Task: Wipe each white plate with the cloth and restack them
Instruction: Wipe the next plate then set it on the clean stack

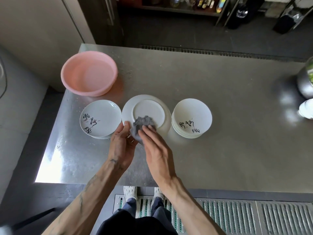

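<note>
My left hand (121, 145) grips the near rim of a white plate (149, 107), thumb on its underside. The plate is tilted, bottom facing me. My right hand (157, 150) keeps its fingers straight, pressing a grey cloth (143, 122) against that underside. A left stack (100, 119) and a right stack (192, 117) flank it on the surface (228, 141). A pink basin (89, 73) stands beyond.

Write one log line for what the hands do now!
step: wiping | left hand: grips plate rim | right hand: presses cloth on plate underside | beside: left stack, right stack
</note>
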Tool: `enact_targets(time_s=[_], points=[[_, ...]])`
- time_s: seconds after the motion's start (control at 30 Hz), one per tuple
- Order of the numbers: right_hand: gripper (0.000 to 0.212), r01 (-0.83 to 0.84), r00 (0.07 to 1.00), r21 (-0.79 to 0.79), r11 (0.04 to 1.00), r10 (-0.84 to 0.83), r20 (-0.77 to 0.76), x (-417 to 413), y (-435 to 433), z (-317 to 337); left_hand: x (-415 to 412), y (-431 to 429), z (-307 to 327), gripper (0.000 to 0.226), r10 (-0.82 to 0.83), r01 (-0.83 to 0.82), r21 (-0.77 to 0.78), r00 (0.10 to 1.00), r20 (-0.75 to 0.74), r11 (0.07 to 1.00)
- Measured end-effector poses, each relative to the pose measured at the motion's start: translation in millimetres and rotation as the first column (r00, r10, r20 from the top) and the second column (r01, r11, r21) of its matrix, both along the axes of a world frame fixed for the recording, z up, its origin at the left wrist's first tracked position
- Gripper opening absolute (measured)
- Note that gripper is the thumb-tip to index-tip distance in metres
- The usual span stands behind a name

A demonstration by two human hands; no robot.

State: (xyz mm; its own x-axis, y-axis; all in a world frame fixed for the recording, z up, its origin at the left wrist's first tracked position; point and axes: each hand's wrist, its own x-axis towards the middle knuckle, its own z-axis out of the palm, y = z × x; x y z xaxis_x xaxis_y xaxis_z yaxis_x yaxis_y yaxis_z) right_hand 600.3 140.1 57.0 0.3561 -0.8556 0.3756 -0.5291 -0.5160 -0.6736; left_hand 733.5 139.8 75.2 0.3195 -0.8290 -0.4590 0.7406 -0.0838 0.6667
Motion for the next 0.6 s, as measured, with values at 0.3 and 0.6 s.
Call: enact_targets(time_s=[0.3, 0.6], points=[[0.037, 0.283, 0.926, 0.279, 0.918, -0.337, 0.169, -22, -29, 7, 3, 2, -6, 0.031, -0.033, 0.03, 0.055, 0.998, 0.057, 0.998], [0.023, 0.243, 0.949, 0.516, 0.821, -0.312, 0.05, -32, -113, 19, 13, 11, -12, 0.031, -0.239, 0.222, 0.1, 0.945, 0.222, 0.97]])
